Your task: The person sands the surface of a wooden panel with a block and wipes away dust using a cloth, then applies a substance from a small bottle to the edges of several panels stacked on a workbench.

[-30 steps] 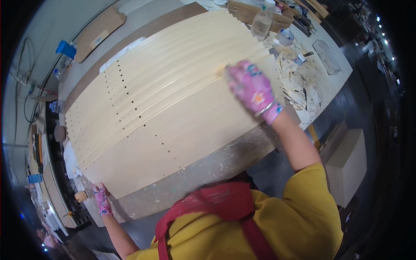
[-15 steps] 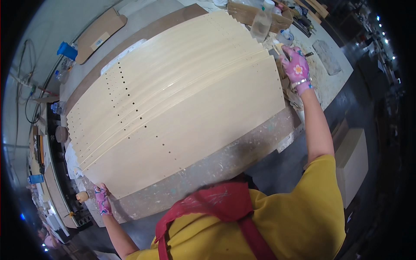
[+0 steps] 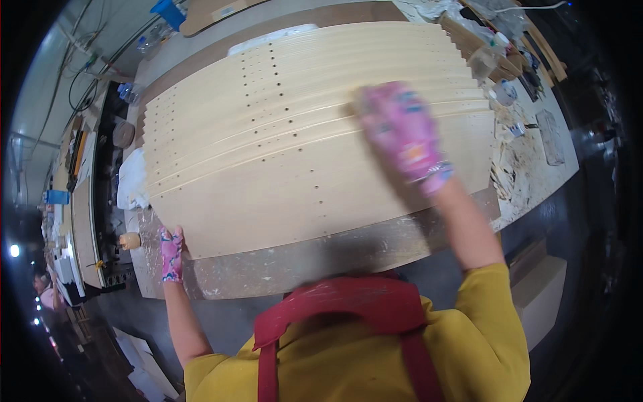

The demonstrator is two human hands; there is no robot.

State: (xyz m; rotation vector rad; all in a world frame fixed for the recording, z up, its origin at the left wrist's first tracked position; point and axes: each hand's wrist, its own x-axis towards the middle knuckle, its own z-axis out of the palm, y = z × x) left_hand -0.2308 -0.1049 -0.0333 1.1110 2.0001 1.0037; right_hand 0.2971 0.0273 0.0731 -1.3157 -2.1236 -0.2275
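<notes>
Pale wooden boards (image 3: 375, 174) lie stacked in overlapping, stepped rows, with rows of small dark holes running across them. Over the right part of the stack is my right hand (image 3: 402, 130), in a pink patterned glove. Motion smears its fingers, so whether they hold anything is unclear. My left hand (image 3: 171, 253), gloved in the same pattern, is at the near left corner of the front board. Its fingers point away from me, with a gap beside the thumb, and no object shows in them.
The boards rest on a paint-spotted worktable (image 3: 268, 271). A clear bottle (image 3: 483, 61), a cardboard box (image 3: 462, 33) and a small white tub (image 3: 517, 129) stand at the right. An orange-tan object (image 3: 130, 240) sits at the left edge, below a white cloth (image 3: 132, 181).
My right hand has moved left, from the clutter at the table's right side to over the boards. The view has turned and shifted. My left hand stays by the near left corner.
</notes>
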